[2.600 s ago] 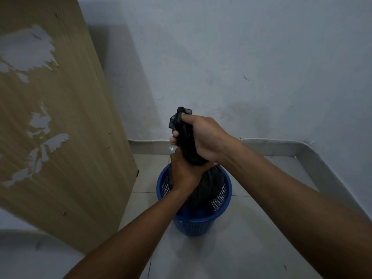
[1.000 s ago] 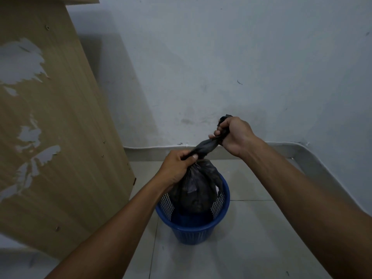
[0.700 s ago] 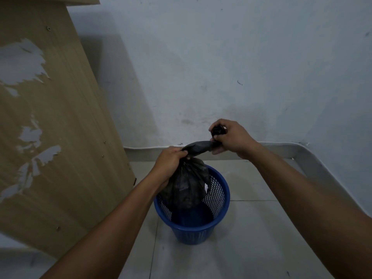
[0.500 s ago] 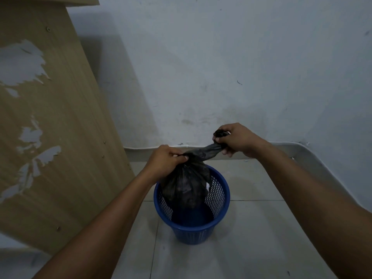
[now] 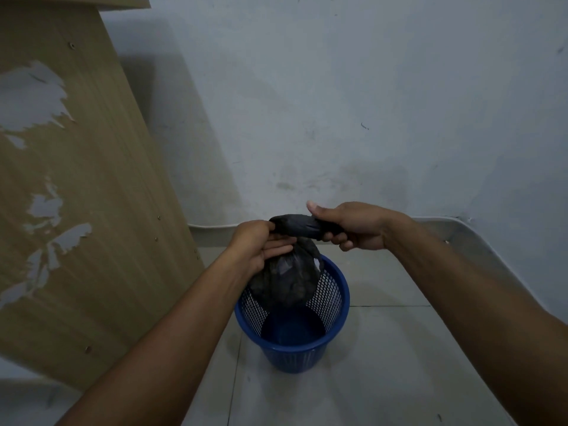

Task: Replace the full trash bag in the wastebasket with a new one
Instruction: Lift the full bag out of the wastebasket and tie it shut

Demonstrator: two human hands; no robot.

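A panel (image 5: 92, 210) left of wastebasket (image 5: 292, 358), trash bag (image 5: 285, 281) above.

The left of the frame is filled by a light wooden panel (image 5: 101, 195), topped by a thin board (image 5: 123, 3) at the upper left edge, dotted with small screw heads and marked by grey patches (image 5: 30, 96) where the veneer is peeled away. A scuffed pale grey wall (image 5: 353, 103) is seen across the upper centre and right, with a shadow cast on it just beside the panel. Its foot is lined by a pale skirting (image 5: 209, 233), and the lower part is covered by light floor tiles (image 5: 384, 364) with thin grout lines.
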